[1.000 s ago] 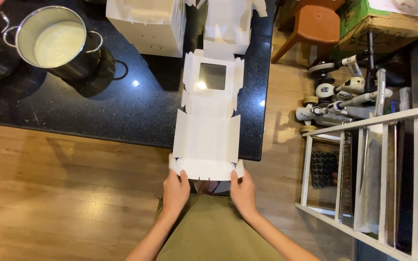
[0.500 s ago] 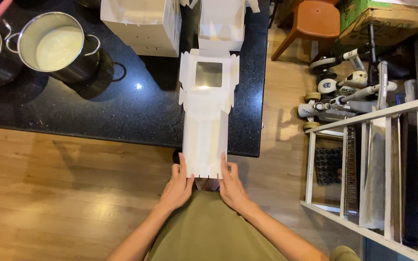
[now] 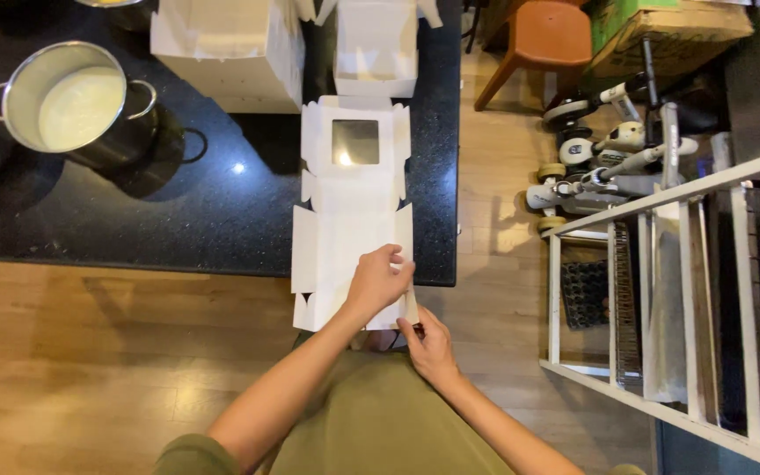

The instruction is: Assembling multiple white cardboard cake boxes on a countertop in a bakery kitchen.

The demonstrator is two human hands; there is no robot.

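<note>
Flat box (image 3: 351,224) reopened, left hand (image 3: 378,280) now on top

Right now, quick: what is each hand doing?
Left hand: fingers curled down on the right near part of the flat white box blank, pressing it.
Right hand: fingers pinching the blank's near right corner flap.

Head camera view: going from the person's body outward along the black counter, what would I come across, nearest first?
Right hand → left hand → flat white box blank → its clear window panel → folded white box at the far edge.
</note>
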